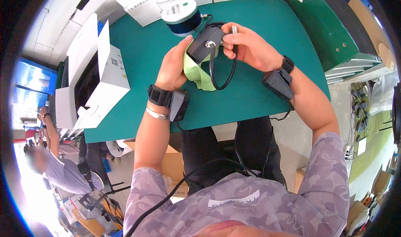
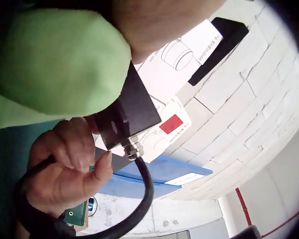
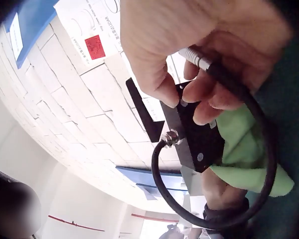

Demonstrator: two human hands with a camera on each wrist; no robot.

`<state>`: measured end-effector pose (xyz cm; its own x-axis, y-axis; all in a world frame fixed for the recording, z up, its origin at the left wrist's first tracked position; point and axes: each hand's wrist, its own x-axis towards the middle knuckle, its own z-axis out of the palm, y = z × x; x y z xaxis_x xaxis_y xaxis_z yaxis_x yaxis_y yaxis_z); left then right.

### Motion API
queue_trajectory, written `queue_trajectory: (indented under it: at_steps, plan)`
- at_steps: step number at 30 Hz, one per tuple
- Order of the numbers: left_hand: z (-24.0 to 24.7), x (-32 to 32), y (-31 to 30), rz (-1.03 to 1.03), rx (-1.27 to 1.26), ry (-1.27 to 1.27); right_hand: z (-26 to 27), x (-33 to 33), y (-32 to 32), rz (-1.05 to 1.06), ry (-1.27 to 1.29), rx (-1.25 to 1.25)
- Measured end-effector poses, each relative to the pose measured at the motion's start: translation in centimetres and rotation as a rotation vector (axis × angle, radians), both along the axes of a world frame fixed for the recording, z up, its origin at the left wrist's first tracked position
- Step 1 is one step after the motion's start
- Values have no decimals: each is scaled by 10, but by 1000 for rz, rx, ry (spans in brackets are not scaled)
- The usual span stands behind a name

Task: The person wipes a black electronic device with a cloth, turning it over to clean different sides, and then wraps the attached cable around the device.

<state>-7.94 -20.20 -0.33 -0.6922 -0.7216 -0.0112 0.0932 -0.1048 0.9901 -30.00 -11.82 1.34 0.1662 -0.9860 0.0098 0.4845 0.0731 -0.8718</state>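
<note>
My left hand point(image 1: 170, 69) grips a black box point(image 1: 199, 50) from its left side, with a light green cloth point(image 1: 199, 76) between palm and box. A thick black cable point(image 3: 271, 154) leaves the box at a metal gland point(image 3: 171, 138) and loops round to my right hand point(image 1: 255, 49). There the fingers curl about the cable's end, and its silver metal connector point(image 3: 194, 58) sticks out between them. In the right wrist view the right thumb and fingertips are also at the box's edge. The left fingers are largely hidden behind cloth and box.
Just beyond the hands, a round white-topped sensor point(image 1: 181, 16) with a dark base stands on the green table point(image 1: 242, 107). An opened white box point(image 1: 110, 76) is at the left, printed white cartons point(image 1: 144, 7) at the back. Another person point(image 1: 67, 170) is at far left.
</note>
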Motion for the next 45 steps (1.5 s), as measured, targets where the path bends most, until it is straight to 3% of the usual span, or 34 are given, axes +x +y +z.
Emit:
queue_trajectory:
  at_steps: [3,5,6,8,14,17,21,23,24,26,32,36,45]
  plan:
    - [1,-2,1,-35,-61,93,-2,-1,0,45,-66,-45]
    - [14,-6,1,138,480,109,-1,2,1,89,-17,-63]
    - [15,-5,2,138,480,109,0,3,3,88,-17,-63]
    - [17,-3,5,84,341,18,4,5,7,114,82,-91]
    - [17,-13,18,163,180,42,1,1,6,249,6,-26]
    - [28,-13,24,189,220,41,-3,2,5,219,31,-49]
    - [4,-10,3,143,318,111,-6,1,4,188,-7,-68]
    - [-15,-3,-10,141,-326,-191,1,4,7,98,25,-32]
    - [-2,-8,-2,140,-326,-191,1,3,7,97,25,-32]
    - [21,-16,14,192,300,170,2,2,7,76,-43,-55]
    - [18,-12,4,392,31,211,-3,-4,2,-39,16,-75]
    - [24,-12,6,374,61,381,-3,-2,2,-30,19,-56]
    - [26,-11,7,228,-17,226,-4,-3,3,-57,31,-44]
